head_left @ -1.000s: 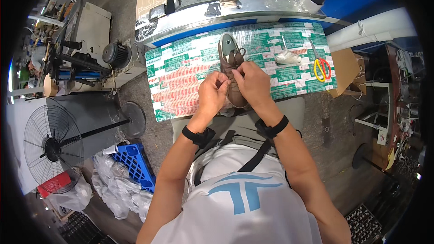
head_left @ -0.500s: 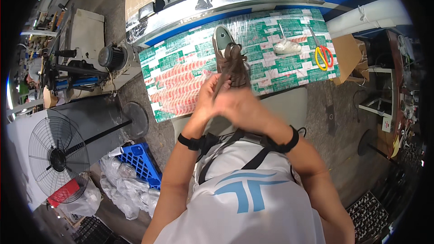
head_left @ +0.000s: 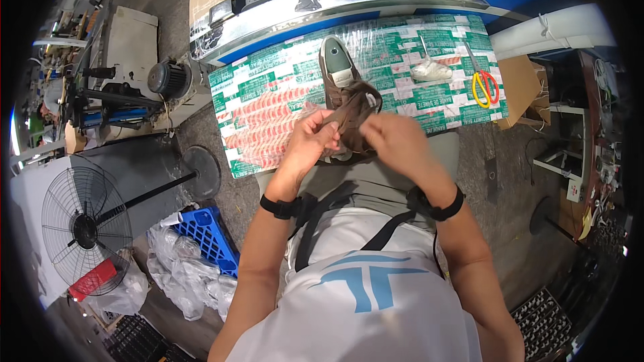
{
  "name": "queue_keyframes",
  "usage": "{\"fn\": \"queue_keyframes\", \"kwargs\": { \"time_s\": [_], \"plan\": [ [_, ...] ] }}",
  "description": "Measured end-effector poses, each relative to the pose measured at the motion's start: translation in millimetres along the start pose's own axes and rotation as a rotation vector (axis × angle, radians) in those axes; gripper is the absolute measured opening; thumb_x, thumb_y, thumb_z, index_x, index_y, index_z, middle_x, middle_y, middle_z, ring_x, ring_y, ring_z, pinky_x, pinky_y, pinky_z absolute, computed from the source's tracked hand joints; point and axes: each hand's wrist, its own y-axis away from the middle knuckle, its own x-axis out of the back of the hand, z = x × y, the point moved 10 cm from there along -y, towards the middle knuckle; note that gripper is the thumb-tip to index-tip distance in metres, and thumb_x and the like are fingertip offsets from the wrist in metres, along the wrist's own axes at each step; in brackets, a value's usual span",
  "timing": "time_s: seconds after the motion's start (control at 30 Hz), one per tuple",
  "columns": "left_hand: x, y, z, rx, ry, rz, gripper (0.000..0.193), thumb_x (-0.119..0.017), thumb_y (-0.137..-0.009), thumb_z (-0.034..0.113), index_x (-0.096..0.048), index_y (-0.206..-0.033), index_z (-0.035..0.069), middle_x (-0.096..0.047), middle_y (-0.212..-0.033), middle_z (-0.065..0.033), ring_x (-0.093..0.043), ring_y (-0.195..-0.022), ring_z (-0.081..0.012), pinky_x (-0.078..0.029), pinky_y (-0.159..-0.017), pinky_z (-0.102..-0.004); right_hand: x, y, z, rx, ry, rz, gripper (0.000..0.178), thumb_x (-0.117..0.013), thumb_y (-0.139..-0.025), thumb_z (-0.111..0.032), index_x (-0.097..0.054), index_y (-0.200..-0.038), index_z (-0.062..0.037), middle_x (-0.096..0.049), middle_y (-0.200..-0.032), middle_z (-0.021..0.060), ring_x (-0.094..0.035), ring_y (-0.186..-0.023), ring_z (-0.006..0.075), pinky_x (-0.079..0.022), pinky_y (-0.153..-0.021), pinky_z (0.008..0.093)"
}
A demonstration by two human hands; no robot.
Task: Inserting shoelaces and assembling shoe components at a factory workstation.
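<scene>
A brown and green shoe (head_left: pixel 335 60) lies on the covered table, its toe pointing away from me. Brown laces (head_left: pixel 365 102) are bunched over its opening. My left hand (head_left: pixel 310 139) is at the near left side of the shoe, thumb and fingers pinched on a brown shoelace. On the other side, my right hand (head_left: pixel 396 139) is closed with its fingers curled in against the laces; what it grips is partly hidden and slightly blurred. Between the two hands, the heel part of the shoe is mostly covered by brown material and fingers.
Scissors with yellow and red handles (head_left: pixel 484 87) lie on the right of the table (head_left: pixel 402 110), beside a whitish wrapped lump (head_left: pixel 431 70). A metal-edged machine bed (head_left: pixel 282 17) borders the far side. On the left floor stand a fan (head_left: pixel 86 231) and a blue crate (head_left: pixel 209 238).
My hands have drawn apart, the right one moving to the right. The laces now lie bunched and spread over the shoe, and more of the shoe's front shows.
</scene>
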Motion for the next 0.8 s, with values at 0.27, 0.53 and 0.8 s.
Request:
{"fn": "queue_keyframes", "kwargs": {
  "time_s": [0.27, 0.53, 0.8],
  "plan": [
    [2.2, 17.8, 36.6, -0.353, -0.511, 0.091, 0.029, -0.061, -0.102, -0.009, -0.069, -0.129, 0.000, -0.072, -0.102, -0.0074, -0.072, -0.092, -0.0187, -0.060, -0.085, -0.0332, 34.0, -41.5, 18.9, -0.012, -0.161, 0.409, 0.027, -0.073, -0.101, -0.017, -0.068, -0.126, -0.0073, -0.075, -0.115, 0.0143, -0.073, -0.095, 0.0398, -0.058, -0.080, 0.0459],
    [-18.0, 1.2, 118.9, -0.608, -0.674, 0.258, 0.022, -0.066, -0.103, -0.004, -0.077, -0.122, 0.002, -0.072, -0.112, -0.0098, -0.071, -0.100, -0.0227, -0.059, -0.087, -0.0362, -1.2, -17.1, 7.3, -0.058, -0.660, -0.222, 0.027, -0.074, -0.106, -0.026, -0.072, -0.099, -0.0006, -0.072, -0.088, 0.0164, -0.070, -0.086, 0.0391, -0.054, -0.075, 0.0447],
    [-26.2, -22.3, 120.1, -0.468, -0.834, 0.247, 0.027, -0.078, -0.089, -0.010, -0.080, -0.112, 0.006, -0.066, -0.097, -0.0069, -0.069, -0.088, -0.0228, -0.057, -0.083, -0.0357, 79.1, -37.6, 25.7, 0.030, -0.280, 0.469, 0.018, -0.063, -0.108, -0.017, -0.076, -0.116, -0.0066, -0.072, -0.110, 0.0191, -0.070, -0.104, 0.0419, -0.055, -0.087, 0.0500]
  ]
}}
